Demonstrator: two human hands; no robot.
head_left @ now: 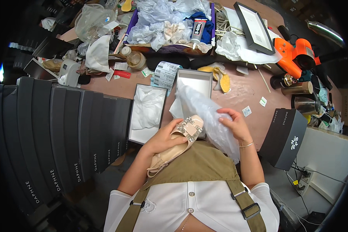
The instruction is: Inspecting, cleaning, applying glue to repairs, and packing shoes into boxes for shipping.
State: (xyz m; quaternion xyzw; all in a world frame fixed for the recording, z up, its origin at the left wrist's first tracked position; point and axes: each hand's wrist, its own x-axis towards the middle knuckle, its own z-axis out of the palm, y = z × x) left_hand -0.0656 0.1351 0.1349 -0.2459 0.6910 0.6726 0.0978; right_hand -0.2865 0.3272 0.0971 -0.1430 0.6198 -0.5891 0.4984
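Note:
My left hand (162, 139) is closed round a beige sandal (172, 154) with a jewelled buckle ornament across its toe strap. The sandal tilts, toe up and to the right, in front of my olive apron. My right hand (236, 125) pinches a translucent white plastic bag (208, 116), which hangs down beside the sandal and partly covers an open box (195, 74) behind it. Left of that stands a second shallow box part (130, 133) with crumpled white tissue paper (149, 102) in it.
Dark shoe boxes (58, 139) stand in a row at the left. Another dark box (282, 135) is at the right table edge. A purple-rimmed tray (214, 23) at the back holds plastic wrap and a glue tube (198, 31). An orange tool (290, 54) lies far right.

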